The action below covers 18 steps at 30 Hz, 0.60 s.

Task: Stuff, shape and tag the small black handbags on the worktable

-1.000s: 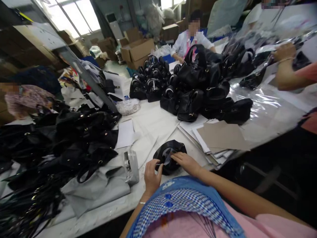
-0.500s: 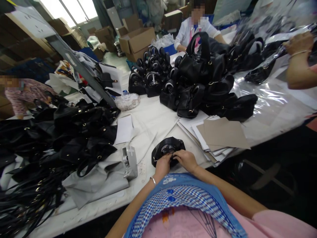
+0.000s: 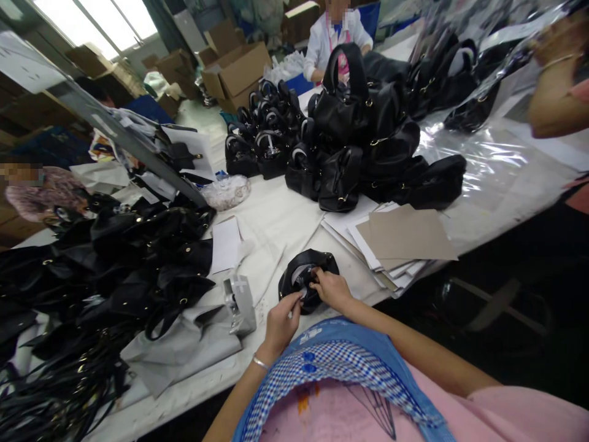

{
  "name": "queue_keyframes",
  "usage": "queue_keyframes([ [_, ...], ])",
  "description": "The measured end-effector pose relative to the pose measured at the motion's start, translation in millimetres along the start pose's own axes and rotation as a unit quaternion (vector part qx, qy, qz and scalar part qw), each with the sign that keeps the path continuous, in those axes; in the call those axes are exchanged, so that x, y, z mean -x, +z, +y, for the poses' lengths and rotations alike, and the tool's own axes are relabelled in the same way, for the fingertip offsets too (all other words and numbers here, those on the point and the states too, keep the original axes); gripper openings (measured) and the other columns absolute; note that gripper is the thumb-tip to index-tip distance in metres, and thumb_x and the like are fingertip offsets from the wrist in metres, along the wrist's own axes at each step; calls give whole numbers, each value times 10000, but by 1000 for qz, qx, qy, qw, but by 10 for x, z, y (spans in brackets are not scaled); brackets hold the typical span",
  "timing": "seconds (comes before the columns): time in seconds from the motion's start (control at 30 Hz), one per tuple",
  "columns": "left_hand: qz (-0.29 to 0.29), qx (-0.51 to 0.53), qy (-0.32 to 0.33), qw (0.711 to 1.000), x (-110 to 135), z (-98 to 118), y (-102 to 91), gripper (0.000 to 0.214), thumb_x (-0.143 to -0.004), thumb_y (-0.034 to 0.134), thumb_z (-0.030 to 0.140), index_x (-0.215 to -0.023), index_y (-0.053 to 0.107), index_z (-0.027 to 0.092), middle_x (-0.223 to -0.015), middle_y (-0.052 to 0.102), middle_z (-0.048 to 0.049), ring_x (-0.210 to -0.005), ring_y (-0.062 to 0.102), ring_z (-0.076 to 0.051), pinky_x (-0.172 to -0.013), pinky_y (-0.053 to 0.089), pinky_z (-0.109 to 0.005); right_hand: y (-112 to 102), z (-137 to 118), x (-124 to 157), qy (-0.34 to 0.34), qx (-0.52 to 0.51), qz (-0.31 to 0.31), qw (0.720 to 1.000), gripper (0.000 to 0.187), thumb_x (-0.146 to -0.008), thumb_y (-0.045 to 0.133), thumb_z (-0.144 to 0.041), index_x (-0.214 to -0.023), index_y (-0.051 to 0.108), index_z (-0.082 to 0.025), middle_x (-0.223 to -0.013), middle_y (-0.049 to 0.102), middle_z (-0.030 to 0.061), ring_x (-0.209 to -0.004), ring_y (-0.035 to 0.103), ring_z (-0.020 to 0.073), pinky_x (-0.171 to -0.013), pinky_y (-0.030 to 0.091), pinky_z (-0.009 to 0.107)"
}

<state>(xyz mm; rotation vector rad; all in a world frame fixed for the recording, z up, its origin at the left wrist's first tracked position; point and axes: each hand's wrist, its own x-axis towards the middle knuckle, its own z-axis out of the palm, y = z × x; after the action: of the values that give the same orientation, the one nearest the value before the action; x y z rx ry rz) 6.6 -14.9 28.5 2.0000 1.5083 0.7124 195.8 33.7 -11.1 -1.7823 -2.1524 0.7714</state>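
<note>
Black soft leather pouch (image 3: pixel 294 276) on white desk (image 3: pixel 285 221), lower centre: right hand (image 3: pixel 334 290) keeps its grip pinched on the opening; left hand (image 3: pixel 280 322) has slid back, pinching the edge.

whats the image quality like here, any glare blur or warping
Head view: windows blown out white, glare on the plastic sheet, piled black handbags lose detail, lines bow toward the corners, co-worker's arm at right is soft; the small black bag in the left hand and right hand looks fairly sharp.
</note>
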Motion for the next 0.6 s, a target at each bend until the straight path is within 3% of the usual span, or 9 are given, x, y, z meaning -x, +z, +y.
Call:
queue_keyframes([
  [0.07,92,13,-56,994,-112,-20,-222,203,-891,520,259,-1041,646,208,-968,715,-55,-814,694,-158,-781,572,-291,55,36,0,-34,-9,19,999,290,-919,493,-374,-1156,552,-217,-945,699,73,-873,654,209,-720,485,282],
  [0.13,139,33,-111,984,-349,-86,-364,234,-897,502,310,-1044,629,180,-973,702,-75,-811,687,-165,-747,567,-295,121,89,-10,-92,-25,39,995,252,-941,454,-344,-1090,606,-209,-968,702,74,-912,635,207,-780,504,300],
  [0.17,116,40,-128,984,-495,-134,-393,264,-898,492,328,-1060,623,167,-1008,696,-91,-859,683,-176,-761,564,-301,155,121,-16,-124,-37,51,990,252,-946,446,-321,-1076,624,-200,-1011,700,80,-947,623,207,-827,509,313],
  [0.23,7,20,-144,989,-791,-241,-372,287,-878,505,328,-1060,642,153,-1065,692,-109,-935,667,-191,-803,550,-309,212,194,-21,-175,-65,81,979,256,-936,469,-279,-1097,641,-178,-1131,675,98,-1027,594,212,-922,501,345],
  [0.33,-111,-6,-136,984,-1121,-352,-234,254,-776,618,260,-997,687,156,-990,722,-88,-864,668,-196,-799,533,-310,252,321,5,-223,-99,97,965,322,-888,557,-268,-1181,623,-150,-1243,620,136,-1144,541,234,-1006,474,399],
  [0.47,-173,-51,-124,976,-1271,-346,-80,293,-700,683,228,-984,685,161,-930,724,-71,-838,645,-214,-783,493,-316,254,492,54,-265,-83,34,960,573,-795,686,-288,-1325,519,-149,-1350,545,149,-1265,458,281,-1019,455,447],
  [0.6,-194,-110,-133,966,-1254,-288,6,324,-731,675,278,-1036,632,174,-881,706,-48,-795,628,-199,-717,461,-282,273,558,25,-263,-70,25,962,500,-810,666,-234,-1295,551,-187,-1285,597,128,-1200,509,249,-967,475,412],
])
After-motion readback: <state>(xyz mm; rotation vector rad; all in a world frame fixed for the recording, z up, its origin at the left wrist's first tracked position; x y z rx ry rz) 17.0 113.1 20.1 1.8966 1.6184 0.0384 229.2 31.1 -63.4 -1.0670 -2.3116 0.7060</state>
